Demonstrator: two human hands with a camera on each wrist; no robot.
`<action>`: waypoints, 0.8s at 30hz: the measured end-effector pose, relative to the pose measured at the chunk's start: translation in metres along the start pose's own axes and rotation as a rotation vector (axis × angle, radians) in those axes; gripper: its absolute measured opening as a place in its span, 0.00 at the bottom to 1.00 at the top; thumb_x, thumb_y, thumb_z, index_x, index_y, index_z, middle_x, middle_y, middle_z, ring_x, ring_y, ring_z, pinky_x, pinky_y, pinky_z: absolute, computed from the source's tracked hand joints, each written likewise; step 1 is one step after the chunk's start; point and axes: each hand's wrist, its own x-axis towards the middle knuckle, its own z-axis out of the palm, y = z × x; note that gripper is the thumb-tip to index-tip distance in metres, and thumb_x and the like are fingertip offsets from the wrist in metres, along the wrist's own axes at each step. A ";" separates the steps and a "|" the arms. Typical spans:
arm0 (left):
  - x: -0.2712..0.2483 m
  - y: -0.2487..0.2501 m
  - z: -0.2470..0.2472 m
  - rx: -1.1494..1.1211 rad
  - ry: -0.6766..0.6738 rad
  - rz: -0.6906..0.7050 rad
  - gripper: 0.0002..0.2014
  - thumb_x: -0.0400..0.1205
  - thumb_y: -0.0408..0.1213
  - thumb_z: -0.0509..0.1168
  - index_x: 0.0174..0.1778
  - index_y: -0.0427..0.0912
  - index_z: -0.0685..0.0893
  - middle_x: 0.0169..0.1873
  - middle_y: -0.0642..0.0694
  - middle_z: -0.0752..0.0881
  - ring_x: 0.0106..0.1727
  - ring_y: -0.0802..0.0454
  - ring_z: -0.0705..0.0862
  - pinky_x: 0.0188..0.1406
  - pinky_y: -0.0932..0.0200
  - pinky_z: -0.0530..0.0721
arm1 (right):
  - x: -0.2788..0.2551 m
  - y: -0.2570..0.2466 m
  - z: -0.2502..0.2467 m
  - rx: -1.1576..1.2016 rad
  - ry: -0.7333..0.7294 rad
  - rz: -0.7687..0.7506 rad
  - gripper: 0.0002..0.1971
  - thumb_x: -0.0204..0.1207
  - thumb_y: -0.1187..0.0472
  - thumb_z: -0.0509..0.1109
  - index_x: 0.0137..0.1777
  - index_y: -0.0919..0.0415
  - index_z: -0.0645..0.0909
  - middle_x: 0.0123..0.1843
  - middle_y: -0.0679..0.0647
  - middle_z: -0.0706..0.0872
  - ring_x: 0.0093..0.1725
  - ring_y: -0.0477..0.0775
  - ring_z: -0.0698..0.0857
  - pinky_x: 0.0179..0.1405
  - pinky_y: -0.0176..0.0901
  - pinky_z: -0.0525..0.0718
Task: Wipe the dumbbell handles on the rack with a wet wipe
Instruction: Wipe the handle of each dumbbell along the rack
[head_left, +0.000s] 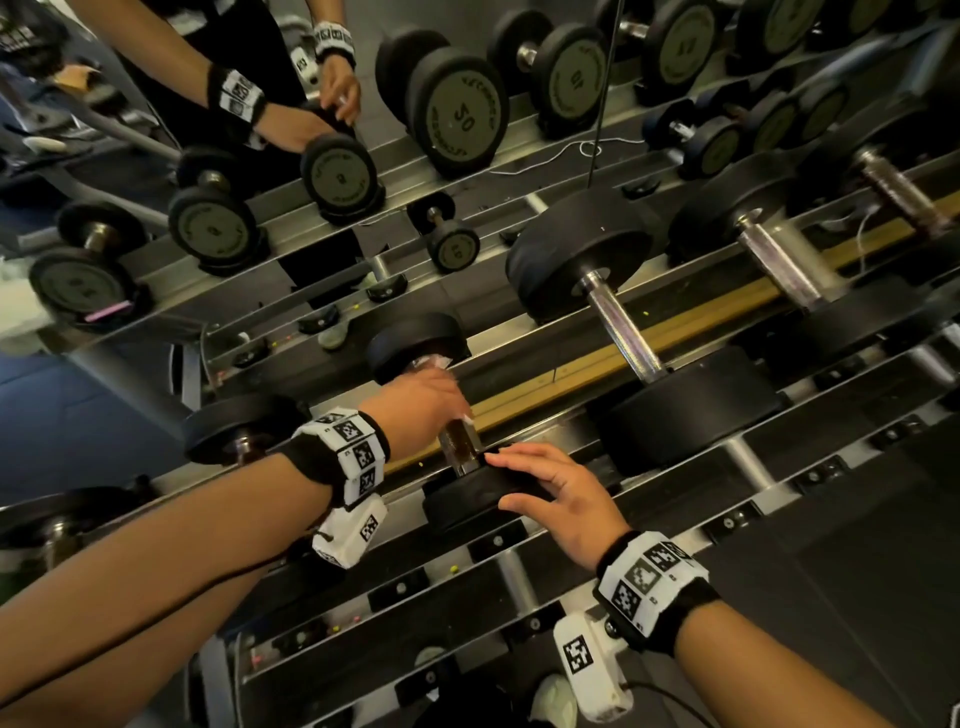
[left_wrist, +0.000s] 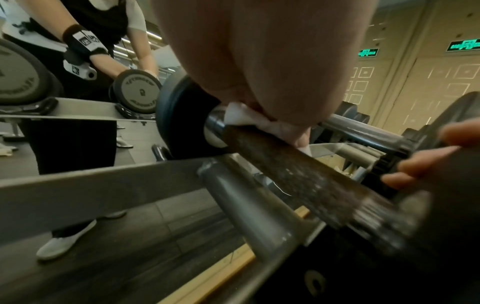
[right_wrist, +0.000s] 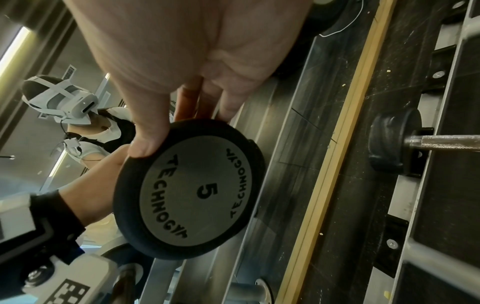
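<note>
The small dumbbell (head_left: 441, 410) lies across the near rail of the rack (head_left: 737, 457), its dark, rough handle (left_wrist: 298, 174) running between two black end weights. A white wet wipe (left_wrist: 249, 117) is wrapped over the far end of that handle, close to the far weight (head_left: 415, 340). The left hand (head_left: 421, 405) is closed round the handle with the wipe pinched under its fingers. The right hand (head_left: 561, 493) grips the rim of the near weight (right_wrist: 189, 191), thumb on one side and curled fingers on the other; the grey face of that weight reads "5". To the right on the same rail sit larger dumbbells (head_left: 623, 322) with bright steel handles, well apart from the hands. A yellowish wooden strip (head_left: 675, 322) runs along the floor beneath them. Beyond the rack a mirror (head_left: 363, 78) shows the weights and the person's arms.
</note>
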 end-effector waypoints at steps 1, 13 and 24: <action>-0.001 0.005 0.004 -0.005 0.019 -0.006 0.20 0.84 0.38 0.66 0.71 0.58 0.79 0.69 0.56 0.80 0.77 0.53 0.70 0.82 0.50 0.61 | 0.000 0.000 0.000 -0.002 -0.001 -0.003 0.24 0.74 0.62 0.78 0.66 0.38 0.84 0.65 0.37 0.79 0.69 0.38 0.78 0.73 0.47 0.79; -0.046 0.036 0.037 -0.700 0.244 -0.127 0.19 0.86 0.28 0.60 0.71 0.48 0.82 0.78 0.49 0.74 0.80 0.64 0.56 0.78 0.71 0.43 | 0.003 -0.011 -0.013 0.040 -0.102 0.048 0.25 0.78 0.74 0.70 0.67 0.44 0.83 0.71 0.42 0.81 0.71 0.34 0.77 0.72 0.28 0.72; -0.060 0.030 0.020 -0.816 0.043 -0.356 0.14 0.89 0.39 0.58 0.64 0.53 0.85 0.58 0.51 0.87 0.61 0.53 0.83 0.62 0.59 0.76 | 0.011 -0.056 -0.043 -0.269 -0.229 0.167 0.22 0.80 0.71 0.68 0.70 0.50 0.82 0.67 0.46 0.85 0.69 0.41 0.80 0.72 0.33 0.75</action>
